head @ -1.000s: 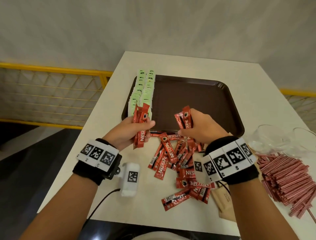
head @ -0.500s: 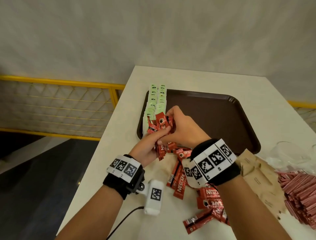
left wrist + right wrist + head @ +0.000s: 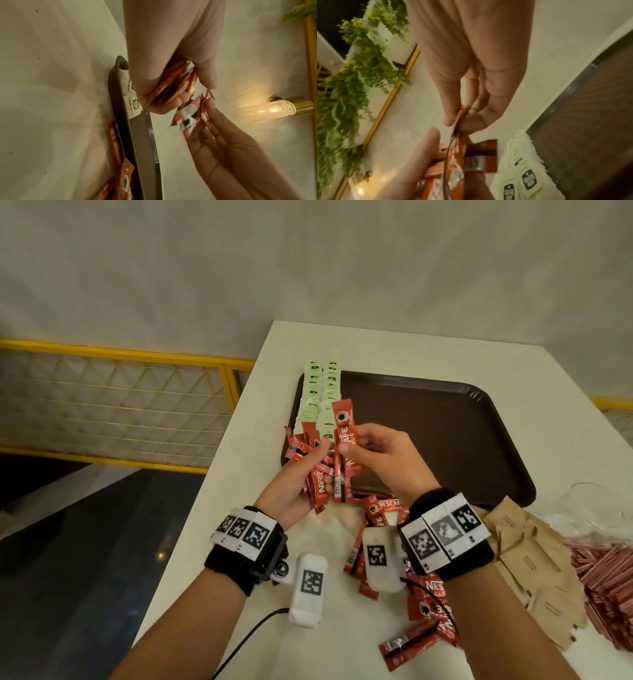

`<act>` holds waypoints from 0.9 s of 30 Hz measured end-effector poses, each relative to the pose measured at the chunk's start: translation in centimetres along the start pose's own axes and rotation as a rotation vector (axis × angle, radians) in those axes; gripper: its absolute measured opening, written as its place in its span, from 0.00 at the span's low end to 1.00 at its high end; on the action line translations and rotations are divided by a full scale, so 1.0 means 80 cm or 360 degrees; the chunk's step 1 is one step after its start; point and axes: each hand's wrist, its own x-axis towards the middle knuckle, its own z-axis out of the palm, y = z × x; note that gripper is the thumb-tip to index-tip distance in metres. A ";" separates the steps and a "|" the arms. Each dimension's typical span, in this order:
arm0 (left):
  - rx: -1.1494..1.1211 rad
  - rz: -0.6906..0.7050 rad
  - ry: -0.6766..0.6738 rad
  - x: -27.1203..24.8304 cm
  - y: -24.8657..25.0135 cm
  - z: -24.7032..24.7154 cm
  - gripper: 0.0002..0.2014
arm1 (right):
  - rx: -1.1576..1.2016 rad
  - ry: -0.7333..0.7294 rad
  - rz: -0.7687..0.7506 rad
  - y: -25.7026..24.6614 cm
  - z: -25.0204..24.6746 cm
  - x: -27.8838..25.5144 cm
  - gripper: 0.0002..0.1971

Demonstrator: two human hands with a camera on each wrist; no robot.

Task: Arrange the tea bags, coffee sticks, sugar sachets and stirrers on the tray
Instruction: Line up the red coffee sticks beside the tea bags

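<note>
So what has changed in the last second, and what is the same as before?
The right hand carried its coffee sticks leftward to the left hand, which holds its own bundle; the two hands, apart a second ago, now meet over the tray's near left corner. Each hand keeps its grip. The green tea bags stay in rows on the tray; loose sticks, brown sachets and stirrers remain on the table.

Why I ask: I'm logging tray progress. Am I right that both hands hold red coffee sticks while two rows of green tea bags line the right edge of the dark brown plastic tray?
Not quite. The green tea bags line the left edge of the dark brown plastic tray, as the head view shows. The rest holds: the left hand and right hand both hold red coffee sticks.
</note>
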 end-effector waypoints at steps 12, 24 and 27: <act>0.0284 0.0193 0.0057 0.003 0.003 0.006 0.18 | 0.0865 0.0160 0.0230 0.008 0.001 0.007 0.04; 0.0744 0.0328 0.0144 0.015 0.035 -0.003 0.26 | 0.0858 0.0248 0.0193 -0.001 -0.006 0.025 0.05; 0.0813 0.0296 0.0093 0.023 0.062 -0.006 0.24 | 0.0816 0.0167 0.0135 -0.010 -0.025 0.040 0.07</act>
